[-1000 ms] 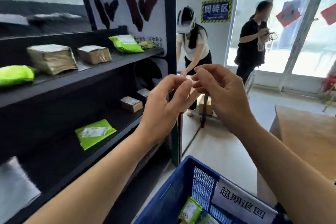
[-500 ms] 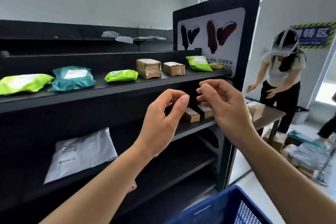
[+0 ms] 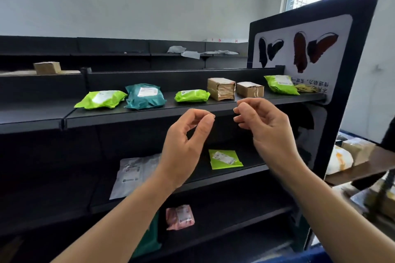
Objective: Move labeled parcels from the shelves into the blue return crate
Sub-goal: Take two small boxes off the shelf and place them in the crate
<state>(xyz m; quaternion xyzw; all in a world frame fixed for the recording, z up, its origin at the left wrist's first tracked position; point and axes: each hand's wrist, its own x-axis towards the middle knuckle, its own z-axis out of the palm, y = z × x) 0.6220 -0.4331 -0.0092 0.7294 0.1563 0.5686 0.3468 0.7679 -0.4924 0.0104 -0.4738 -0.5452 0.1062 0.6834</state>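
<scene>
Both hands are raised in front of the black shelves, holding nothing. My left hand point(image 3: 188, 141) has curled fingers with thumb and forefinger apart. My right hand point(image 3: 263, 126) is loosely curled beside it, a small gap between them. On the upper shelf lie a lime-green parcel point(image 3: 100, 99), a teal parcel point(image 3: 145, 96), a second lime-green parcel point(image 3: 192, 95), two brown taped boxes point(image 3: 221, 88) point(image 3: 250, 89) and another green parcel point(image 3: 281, 84). The middle shelf holds a grey mailer point(image 3: 134, 174) and a flat green mailer point(image 3: 224, 159). A pink parcel point(image 3: 180, 216) lies on the lower shelf. A sliver of the blue crate point(image 3: 318, 255) shows at the bottom right.
The shelf's black end panel point(image 3: 342, 113) with shoe pictures stands at the right. Beyond it a brown table point(image 3: 363, 174) carries more parcels. A farther shelf row point(image 3: 128, 49) behind holds a brown box point(image 3: 47, 67) and white bags.
The view has swung left and up from the crate and the people to the shelves. My two hands have parted slightly and stay raised, still empty.
</scene>
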